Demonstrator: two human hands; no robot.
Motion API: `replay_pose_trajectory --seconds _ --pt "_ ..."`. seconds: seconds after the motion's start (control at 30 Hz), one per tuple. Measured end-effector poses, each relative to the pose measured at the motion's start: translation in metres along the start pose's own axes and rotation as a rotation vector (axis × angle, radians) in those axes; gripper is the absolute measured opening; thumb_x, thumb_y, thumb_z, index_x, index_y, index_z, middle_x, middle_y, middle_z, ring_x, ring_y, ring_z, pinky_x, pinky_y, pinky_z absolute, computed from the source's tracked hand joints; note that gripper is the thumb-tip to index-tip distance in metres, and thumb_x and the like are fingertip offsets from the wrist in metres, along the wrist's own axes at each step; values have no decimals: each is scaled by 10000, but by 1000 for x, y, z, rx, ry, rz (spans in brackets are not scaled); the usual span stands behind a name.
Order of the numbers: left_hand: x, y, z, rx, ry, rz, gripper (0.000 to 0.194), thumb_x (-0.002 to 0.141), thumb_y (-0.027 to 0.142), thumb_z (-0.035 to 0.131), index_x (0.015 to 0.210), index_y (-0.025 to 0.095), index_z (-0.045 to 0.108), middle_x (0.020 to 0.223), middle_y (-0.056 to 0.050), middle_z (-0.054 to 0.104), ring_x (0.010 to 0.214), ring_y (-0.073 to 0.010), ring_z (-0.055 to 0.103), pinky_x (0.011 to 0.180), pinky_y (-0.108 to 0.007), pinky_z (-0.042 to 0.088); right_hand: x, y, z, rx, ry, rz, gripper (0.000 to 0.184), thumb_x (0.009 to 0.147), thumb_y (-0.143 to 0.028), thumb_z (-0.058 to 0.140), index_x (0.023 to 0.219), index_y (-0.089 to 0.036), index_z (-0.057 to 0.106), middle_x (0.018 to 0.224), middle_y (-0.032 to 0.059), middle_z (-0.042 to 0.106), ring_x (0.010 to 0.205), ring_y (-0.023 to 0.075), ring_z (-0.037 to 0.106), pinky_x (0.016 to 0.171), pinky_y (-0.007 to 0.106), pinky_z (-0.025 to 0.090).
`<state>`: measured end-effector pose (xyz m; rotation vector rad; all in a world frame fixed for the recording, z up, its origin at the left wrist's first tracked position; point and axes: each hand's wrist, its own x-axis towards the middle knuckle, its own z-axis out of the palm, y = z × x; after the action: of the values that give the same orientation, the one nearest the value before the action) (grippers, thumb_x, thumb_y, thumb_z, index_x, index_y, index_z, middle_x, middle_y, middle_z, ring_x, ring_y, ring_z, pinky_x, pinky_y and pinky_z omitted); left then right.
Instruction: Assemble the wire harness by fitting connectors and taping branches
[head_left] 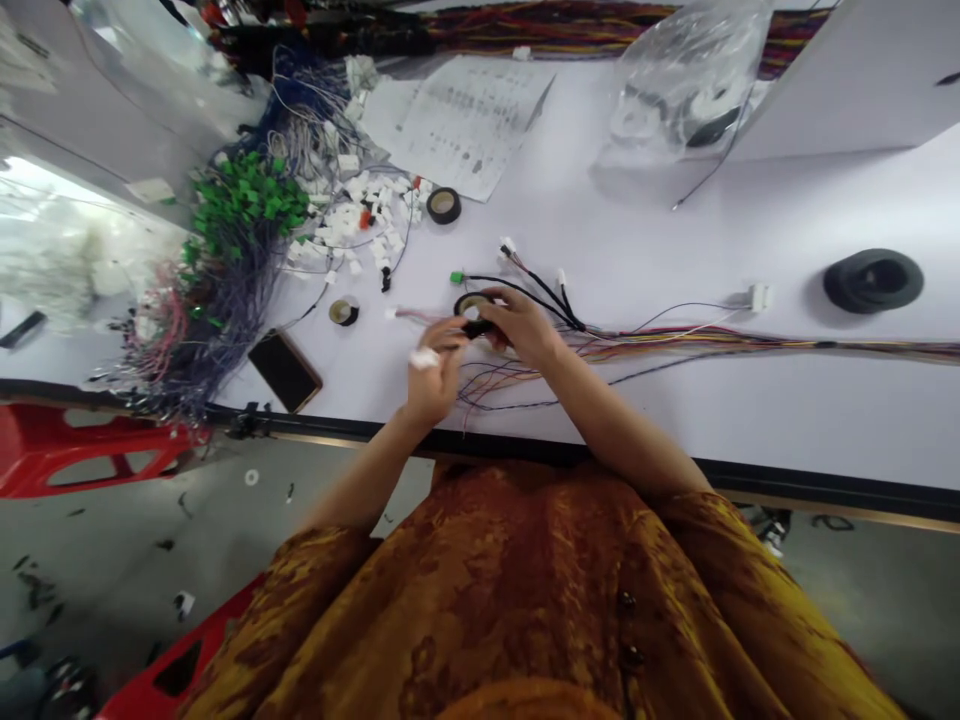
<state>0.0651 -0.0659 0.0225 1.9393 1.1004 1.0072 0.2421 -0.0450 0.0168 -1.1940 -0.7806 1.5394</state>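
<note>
My left hand (433,385) is closed around a short piece of wiring, with a blurred white connector (424,358) sticking out by its palm. Close against it, my right hand (529,328) grips a roll of black tape (466,302) between thumb and fingers. A dark taped stretch of wire (477,328) runs between the two hands; its exact hold is partly hidden by the fingers. Beyond the right hand lie black-wrapped branches ending in a green connector (457,278) and white connectors. From there a long multicoloured wire harness (697,340) stretches to the right.
On the left are piles of green connectors (251,200) and white connectors (382,215) on wires. A phone (286,370) lies near the table edge. Two more tape rolls, a printed sheet (465,120), a large black roll (874,281) and a plastic bag (675,80) are around.
</note>
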Motion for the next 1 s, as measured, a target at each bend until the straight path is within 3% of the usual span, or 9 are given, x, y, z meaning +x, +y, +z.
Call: replay_pose_trajectory --seconds 0.1,0.2,0.3,0.4,0.6,0.7,0.83,0.93,1.0 --pt "12 -6 10 -288 226 -319 333 919 522 582 923 189 607 1066 -94 736 704 -144 730 585 -242 560 -16 5 -12 18 118 -37 371 863 -367 625 1190 -228 519 665 -57 551 402 66 398 360 199 301" --pt "28 -6 16 -398 245 -464 347 879 534 634 902 193 570 792 -20 736 388 -71 576 357 -177 377 -43 14 -16 -238 156 -271 440 885 -357 602 1300 -231 534 818 17 621 546 110 529 472 242 446" --pt "41 0 17 -440 216 -469 338 874 527 643 912 202 557 701 16 714 330 -48 519 326 -154 337 -67 28 -11 -544 102 -446 515 880 -290 607 1383 -224 518 1071 106 656 765 174 610 697 322 542" --pt "41 12 13 -460 165 -482 346 887 548 623 933 213 551 718 8 715 465 -98 649 441 -173 493 -77 34 -9 -704 -19 -445 448 892 -230 566 1339 -199 573 1086 111 649 720 157 597 739 333 532" --pt "8 30 11 -59 -30 -162 191 955 370 585 1055 211 618 1017 -74 747 951 -211 739 869 -332 587 -44 -13 -15 -662 66 -559 177 926 -251 539 891 -167 691 862 50 650 739 134 569 711 262 453" --pt "-8 27 17 325 -212 -11 207 940 191 544 1114 198 655 1164 -122 724 1073 -272 705 927 -390 559 -13 -42 -5 -800 -159 -474 127 881 -219 586 840 -159 691 824 27 670 710 121 545 715 263 419" --pt "-18 25 25 678 -339 78 302 943 93 479 1172 182 654 1225 -130 709 1059 -256 707 860 -348 573 16 -54 27 -1320 -493 -330 140 789 -149 639 891 -129 732 903 86 723 840 194 622 771 309 435" --pt "-20 25 29 741 -356 131 263 939 99 509 1144 174 656 1141 -118 734 1000 -244 712 817 -329 573 26 -47 49 -1643 -528 -225 221 724 -57 646 921 -83 744 901 160 733 892 272 669 778 357 477" --pt "-20 24 29 743 -356 143 253 931 96 519 1131 173 655 1103 -118 738 978 -247 709 802 -333 572 31 -43 54 -1633 -534 -237 248 711 -9 619 913 -74 747 879 169 732 901 290 681 782 368 491"
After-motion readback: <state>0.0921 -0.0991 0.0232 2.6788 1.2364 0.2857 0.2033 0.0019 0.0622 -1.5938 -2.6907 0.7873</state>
